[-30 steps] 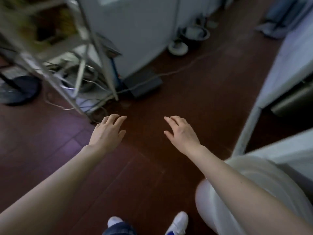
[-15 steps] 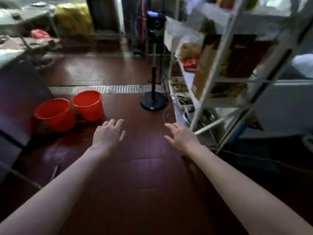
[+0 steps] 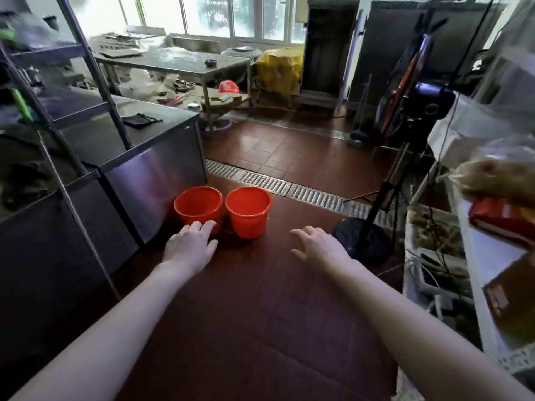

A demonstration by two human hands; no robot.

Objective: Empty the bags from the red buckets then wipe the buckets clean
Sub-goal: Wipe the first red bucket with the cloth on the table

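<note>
Two red buckets stand side by side on the red tiled floor, the left bucket (image 3: 197, 205) against a steel counter and the right bucket (image 3: 248, 211) touching it. Their insides look red; I cannot tell whether bags line them. My left hand (image 3: 189, 246) is stretched forward, palm down, fingers relaxed, overlapping the left bucket's front in the view; I cannot tell if it touches. My right hand (image 3: 318, 246) hovers to the right of the buckets with fingers spread and empty.
A steel counter (image 3: 150, 157) stands at the left with a shelf frame (image 3: 72, 157) in front. A standing fan (image 3: 373, 227) and a cluttered white rack (image 3: 474, 256) are at the right. A metal floor drain (image 3: 289, 189) runs behind the buckets.
The view has swung left from a white cabinet and rack to the kitchen, and the buckets have come near and central. Both hands stay extended and empty.
</note>
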